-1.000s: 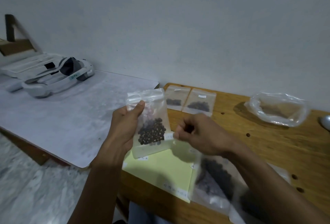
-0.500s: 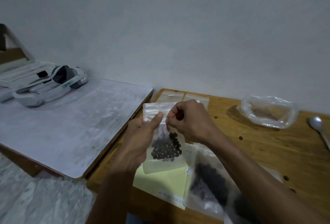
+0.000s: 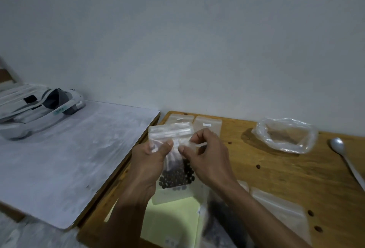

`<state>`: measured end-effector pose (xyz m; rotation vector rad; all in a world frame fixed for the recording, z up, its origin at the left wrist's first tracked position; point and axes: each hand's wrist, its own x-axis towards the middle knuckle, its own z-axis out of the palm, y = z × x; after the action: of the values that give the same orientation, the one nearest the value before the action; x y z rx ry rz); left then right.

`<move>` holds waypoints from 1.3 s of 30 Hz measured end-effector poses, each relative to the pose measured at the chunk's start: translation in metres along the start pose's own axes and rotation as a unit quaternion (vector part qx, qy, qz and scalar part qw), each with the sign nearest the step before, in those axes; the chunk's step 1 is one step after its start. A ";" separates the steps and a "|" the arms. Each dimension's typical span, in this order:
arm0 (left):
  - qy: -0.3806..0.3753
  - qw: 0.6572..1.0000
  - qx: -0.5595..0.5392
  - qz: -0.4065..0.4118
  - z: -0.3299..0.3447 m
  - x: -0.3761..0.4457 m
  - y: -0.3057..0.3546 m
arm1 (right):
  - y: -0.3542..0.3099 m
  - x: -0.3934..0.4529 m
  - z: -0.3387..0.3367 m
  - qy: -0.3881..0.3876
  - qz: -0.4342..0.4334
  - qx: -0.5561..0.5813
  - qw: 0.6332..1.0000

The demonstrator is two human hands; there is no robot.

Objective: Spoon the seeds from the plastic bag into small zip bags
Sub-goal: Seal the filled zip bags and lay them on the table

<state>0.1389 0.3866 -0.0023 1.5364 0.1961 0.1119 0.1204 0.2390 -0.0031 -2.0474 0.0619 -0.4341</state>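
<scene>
Above the near edge of the wooden table [image 3: 276,178], a small zip bag [image 3: 170,145] is held upright between both hands; the left hand [image 3: 149,160] grips its left side with the thumb pressed on the front below the zip strip; the right hand [image 3: 205,158] pinches the bag's right part with thumb and curled fingers. Dark round seeds [image 3: 176,177] sit in the lower half of the bag. Beneath it lies a pale yellow paper sheet [image 3: 173,218]; just right of the sheet, a blurred plastic bag of dark seeds [image 3: 221,222] lies under the right forearm. Two more zip bags [image 3: 207,127] lie flat by the wall behind the hands. To the right, a crumpled clear plastic bag [image 3: 286,135] rests on the table, and a metal spoon [image 3: 345,158] lies just beside it. On the white board [image 3: 59,158] at left sits a white headset [image 3: 39,111].
</scene>
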 end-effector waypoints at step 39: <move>-0.080 0.925 0.355 0.113 0.036 0.116 -0.012 | 0.039 0.107 0.020 -0.066 0.070 -0.217 0.971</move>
<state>0.2593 0.3734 -0.0197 2.2822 -0.0892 0.1005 0.2320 0.2124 -0.0151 -2.4788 0.2366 -0.2047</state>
